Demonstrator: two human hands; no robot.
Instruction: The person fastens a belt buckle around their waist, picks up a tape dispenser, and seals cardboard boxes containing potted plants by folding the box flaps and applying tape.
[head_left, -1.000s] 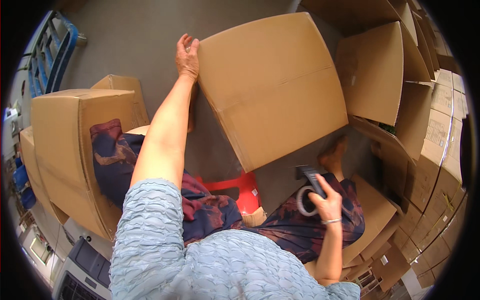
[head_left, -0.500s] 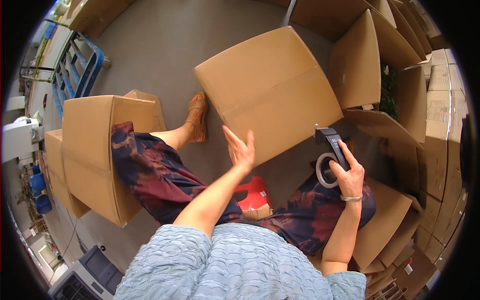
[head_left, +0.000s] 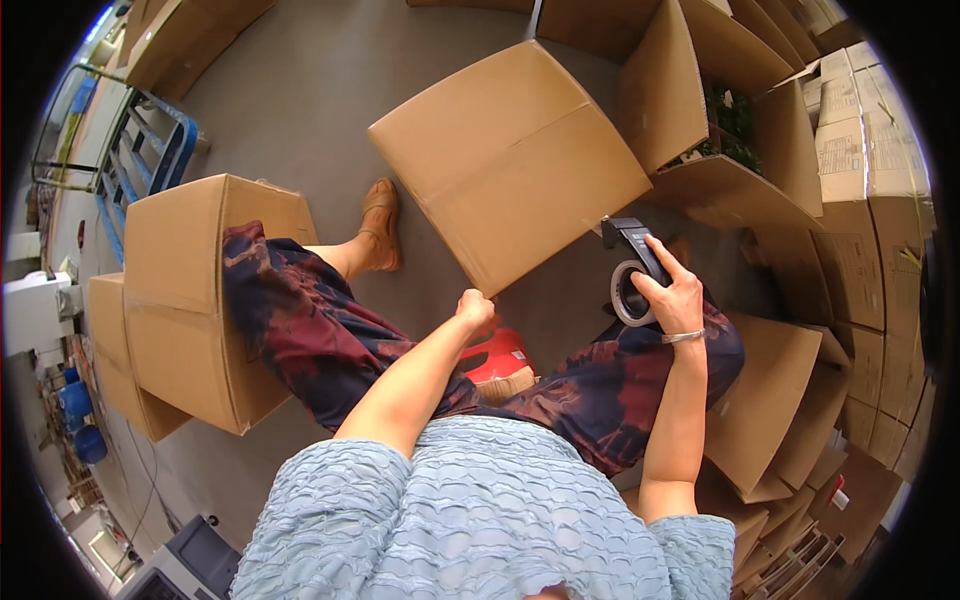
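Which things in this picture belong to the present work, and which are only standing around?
In use:
black tape dispenser, in the right hand
large carton, its near corner at the left hand

Apparently only nearby:
blue frame
blue round objects
stacked cartons at far right

Left hand (head_left: 477,312): fingertips curl out of sight at the near corner of the large brown cardboard box (head_left: 510,160); whether they grip it cannot be told.
Box underside: hidden, as are the far walls.
Right hand (head_left: 677,300): palm turned away, covering the handle of the black plastic tape dispenser (head_left: 634,241).
Seat: red plastic stool (head_left: 497,358), partly covered by the left forearm and dark patterned trousers (head_left: 335,335).
Leaves: green foliage (head_left: 735,125), partly concealed by open brown carton flaps (head_left: 740,188).
Machine: grey boxy unit (head_left: 205,553), cut off by the lower edge.
Pale stacked cartons (head_left: 840,155): printing too small to read.
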